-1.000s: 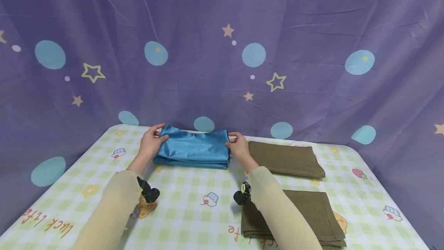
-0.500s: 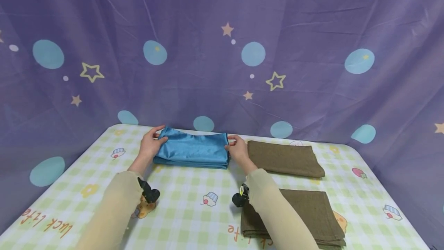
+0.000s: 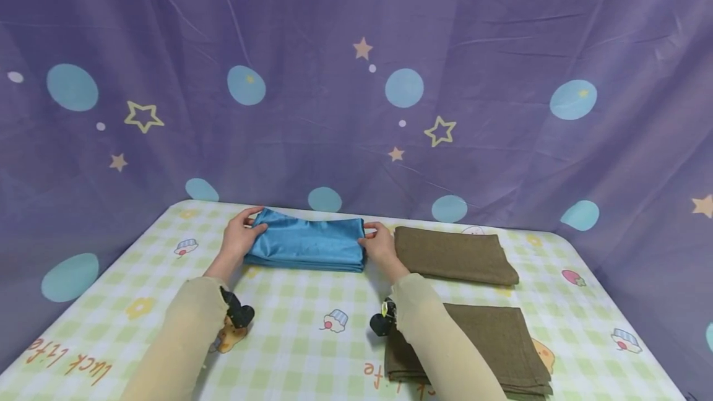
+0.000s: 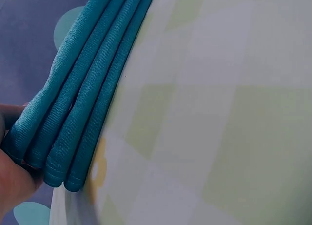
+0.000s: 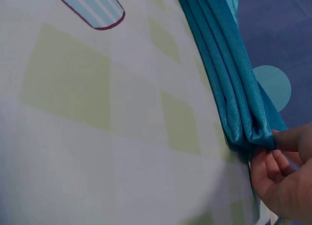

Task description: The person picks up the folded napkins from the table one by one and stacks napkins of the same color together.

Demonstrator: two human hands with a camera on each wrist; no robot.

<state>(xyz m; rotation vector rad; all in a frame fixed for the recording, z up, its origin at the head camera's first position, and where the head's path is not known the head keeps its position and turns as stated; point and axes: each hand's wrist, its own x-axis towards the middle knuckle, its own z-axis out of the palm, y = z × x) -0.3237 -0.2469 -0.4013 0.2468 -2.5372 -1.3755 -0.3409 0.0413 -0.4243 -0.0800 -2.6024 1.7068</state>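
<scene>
A shiny blue cloth (image 3: 309, 243), folded into a long rectangle, lies at the back of the table in the head view. At its left end my left hand (image 3: 238, 237) grips the side, thumb on top. My right hand (image 3: 381, 243) pinches the right end near the far corner. The left wrist view shows several rounded layers of the blue cloth (image 4: 83, 88), with part of the left hand (image 4: 14, 183) at the near end. From the right wrist, the thumb and fingers of the right hand (image 5: 287, 186) hold the corner of the layered cloth (image 5: 229, 69).
A folded brown cloth (image 3: 453, 255) lies right of the blue one. Nearer, another folded brown cloth (image 3: 496, 342) is partly covered by the right sleeve (image 3: 445, 333). A checked tablecloth (image 3: 284, 333) covers the table; a purple curtain (image 3: 312, 153) hangs behind.
The blue cloth's far edge has come down a little, and both hands have lowered slightly with it, keeping their hold. The brown cloths lie as before; the head view has shifted slightly.
</scene>
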